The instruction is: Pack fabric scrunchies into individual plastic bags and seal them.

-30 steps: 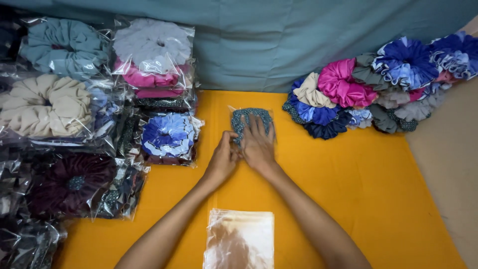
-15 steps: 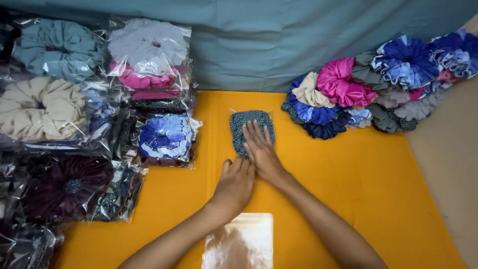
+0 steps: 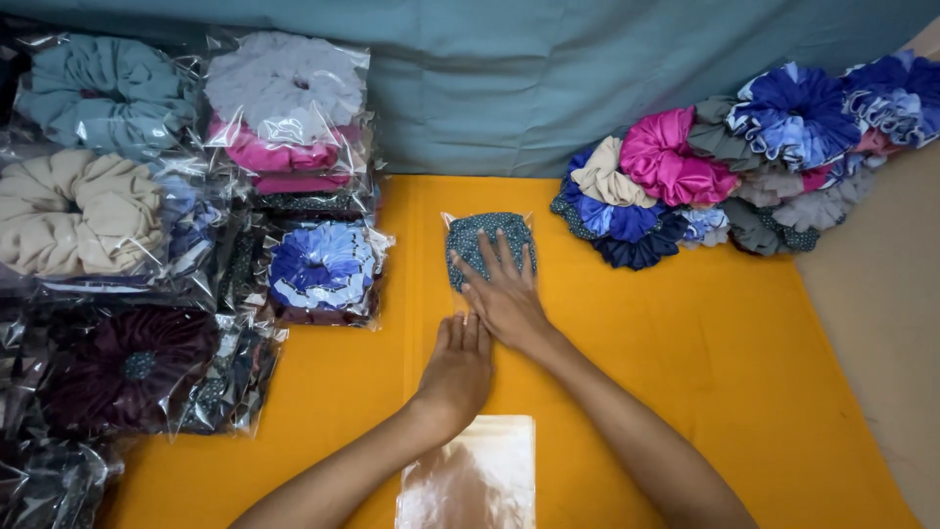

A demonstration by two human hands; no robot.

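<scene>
At the centre of the orange cloth-covered table [image 3: 685, 392], the right hand [image 3: 504, 294] lies flat with fingers spread open on a dark teal dotted scrunchie sealed in a clear plastic bag [image 3: 485, 240], pressing it down. The left hand [image 3: 458, 367], just at 7 o'clock of the right, rests palm-down with fingers straight and together, gripping nothing. An empty clear plastic bag [image 3: 470, 480] lies at 6 o'clock. Bagged scrunchies [image 3: 323, 269] are stacked at 9 o'clock; a loose scrunchie pile [image 3: 685, 181] sits at 2 o'clock.

Loose scrunchie pile [image 3: 725, 176], bagged scrunchies [image 3: 284, 108]
</scene>
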